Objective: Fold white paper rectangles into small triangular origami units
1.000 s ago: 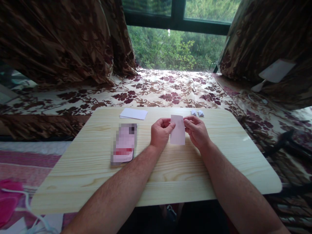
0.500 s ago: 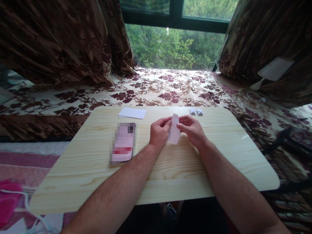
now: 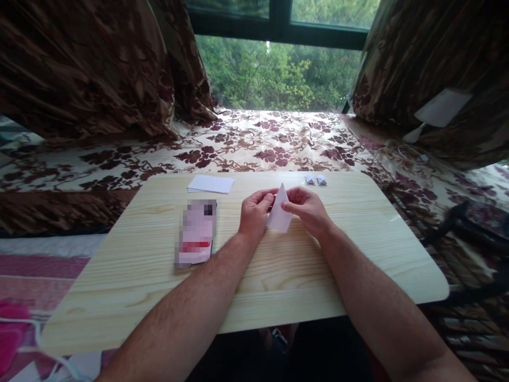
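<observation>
Both my hands hold a small white slip of paper (image 3: 279, 215) upright over the middle of a light wooden table (image 3: 246, 265). My left hand (image 3: 253, 212) pinches its left top edge, my right hand (image 3: 308, 208) pinches the right top edge. The paper's top now comes to a point, its upper corners bent inward. Both hands are closed on it.
A small stack of white paper slips (image 3: 210, 184) lies at the table's far edge. Two tiny folded paper pieces (image 3: 315, 180) sit at the far right. A phone (image 3: 196, 232) lies flat left of my hands. Floral bedding (image 3: 254, 143) and curtains lie beyond.
The flat rectangular slip has been bent at the top into a pointed shape. My hands have drawn closer together and shifted slightly left and lower.
</observation>
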